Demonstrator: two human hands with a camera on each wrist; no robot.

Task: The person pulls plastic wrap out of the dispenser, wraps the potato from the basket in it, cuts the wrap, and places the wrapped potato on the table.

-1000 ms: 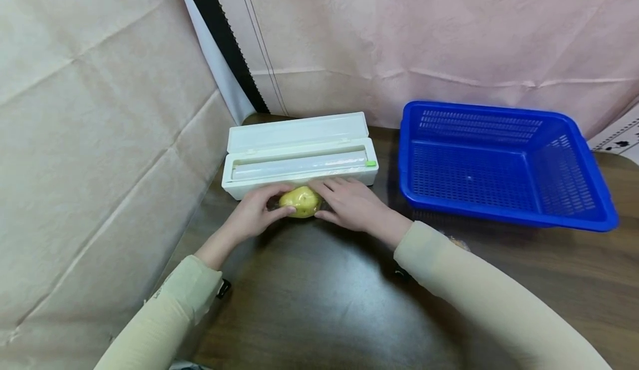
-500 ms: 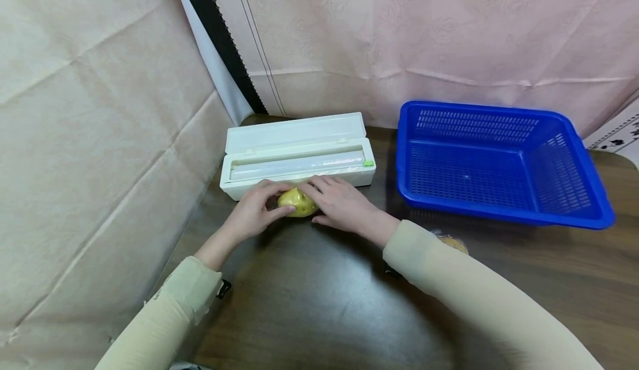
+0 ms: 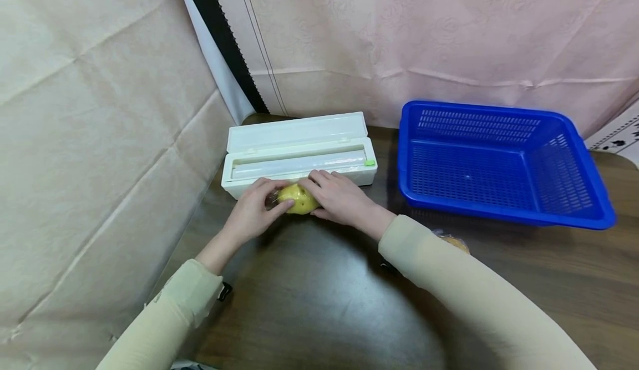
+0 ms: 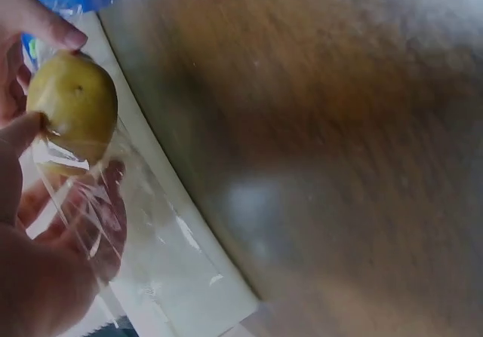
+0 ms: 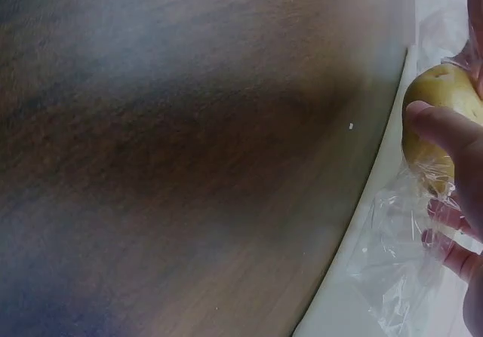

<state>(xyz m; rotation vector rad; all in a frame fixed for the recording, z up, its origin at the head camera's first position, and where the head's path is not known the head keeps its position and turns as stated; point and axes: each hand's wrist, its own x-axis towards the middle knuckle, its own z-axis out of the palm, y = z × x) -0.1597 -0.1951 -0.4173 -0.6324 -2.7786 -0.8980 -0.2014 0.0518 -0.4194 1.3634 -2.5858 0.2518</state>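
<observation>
A yellow potato [image 3: 299, 199] is held between both hands just in front of the white cling film box [image 3: 299, 180]. Clear cling film [image 4: 102, 209] clings round it, with loose film hanging over the left fingers in the left wrist view. My left hand [image 3: 251, 210] grips the potato's left end, thumb towards me. On the other end, my right hand [image 3: 341, 199] has its thumb and curled fingers about the potato. More crumpled film [image 5: 389, 246] trails beside the right fingers in the right wrist view. The potato's far side is hidden.
Inside the box, its lid raised, lies a film roll [image 3: 299, 165]; a green slider [image 3: 369, 163] sits at its right end. A blue basket [image 3: 499, 214] stands to the right. A film-wrapped yellowish item [image 3: 455, 242] is partly behind the right sleeve. Cloth [image 3: 125, 137] hangs around the table.
The right hand has shifted slightly left, its fingers now more curled over the potato's right end. The left hand stays nearly in place. More of the wrapped item by the right sleeve shows.
</observation>
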